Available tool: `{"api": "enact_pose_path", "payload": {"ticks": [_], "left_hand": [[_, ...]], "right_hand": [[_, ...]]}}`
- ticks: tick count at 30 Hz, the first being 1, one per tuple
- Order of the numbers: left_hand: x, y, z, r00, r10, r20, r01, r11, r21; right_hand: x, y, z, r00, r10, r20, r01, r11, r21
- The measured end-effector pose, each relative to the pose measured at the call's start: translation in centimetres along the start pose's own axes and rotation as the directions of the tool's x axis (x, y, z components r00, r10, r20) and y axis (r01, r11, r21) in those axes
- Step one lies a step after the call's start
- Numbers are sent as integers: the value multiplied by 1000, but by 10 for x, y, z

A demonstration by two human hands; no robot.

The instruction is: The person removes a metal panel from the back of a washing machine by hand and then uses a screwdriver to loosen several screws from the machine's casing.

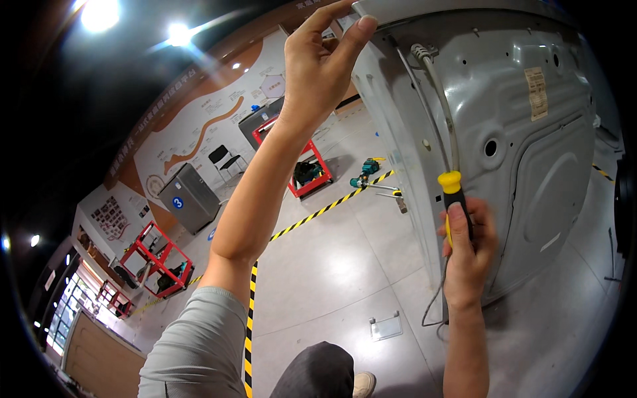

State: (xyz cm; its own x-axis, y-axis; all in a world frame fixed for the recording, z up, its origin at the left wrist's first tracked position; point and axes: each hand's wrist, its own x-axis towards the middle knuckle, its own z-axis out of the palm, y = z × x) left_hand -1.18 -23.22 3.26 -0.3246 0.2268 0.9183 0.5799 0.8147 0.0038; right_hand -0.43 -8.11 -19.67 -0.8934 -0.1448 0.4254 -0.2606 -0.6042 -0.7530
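A large grey metal appliance (557,172), which looks like a washing machine, stands at the right with its pressed rear panel towards me. At the upper corner, my left hand (322,63) pinches the edge of the top cover (464,8) between thumb and fingers. My right hand (470,249) is wrapped around the yellow and black handle of a screwdriver (450,182). Its long thin shaft points up along the panel's left edge, to just under the cover. I cannot make out the tip's contact. Beside the shaft, a grey power cord (439,93) hangs from the panel.
A teal power tool (365,172) and other tools lie on the floor near black-and-yellow tape (318,213). Red tool carts (310,174) and a grey cabinet (190,198) stand farther off, with a black chair (225,158) by the wall. A thin cable (431,312) dangles below my right hand.
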Motion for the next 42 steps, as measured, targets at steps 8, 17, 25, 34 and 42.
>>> {"api": "enact_pose_path", "payload": {"ticks": [8, 17, 25, 34, 42], "left_hand": [[-2, 13, -1, 996, -52, 69, 54, 998, -23], [-4, 7, 1, 996, -3, 90, 12, 995, -96], [-8, 10, 3, 998, -47, 40, 48, 998, -30], [-10, 6, 8, 999, -47, 17, 48, 998, -38], [-10, -6, 14, 999, 37, -14, -39, 989, -142]], "right_hand": [[-1, 1, 8, 987, -154, -44, 149, 983, -103], [6, 4, 15, 981, -166, -104, 151, 979, -134], [13, -7, 10, 1000, 27, -15, -27, 999, -46], [14, -11, 16, 994, -105, -30, 99, 985, -141], [25, -13, 17, 836, -540, -95, 395, 713, -579]]}}
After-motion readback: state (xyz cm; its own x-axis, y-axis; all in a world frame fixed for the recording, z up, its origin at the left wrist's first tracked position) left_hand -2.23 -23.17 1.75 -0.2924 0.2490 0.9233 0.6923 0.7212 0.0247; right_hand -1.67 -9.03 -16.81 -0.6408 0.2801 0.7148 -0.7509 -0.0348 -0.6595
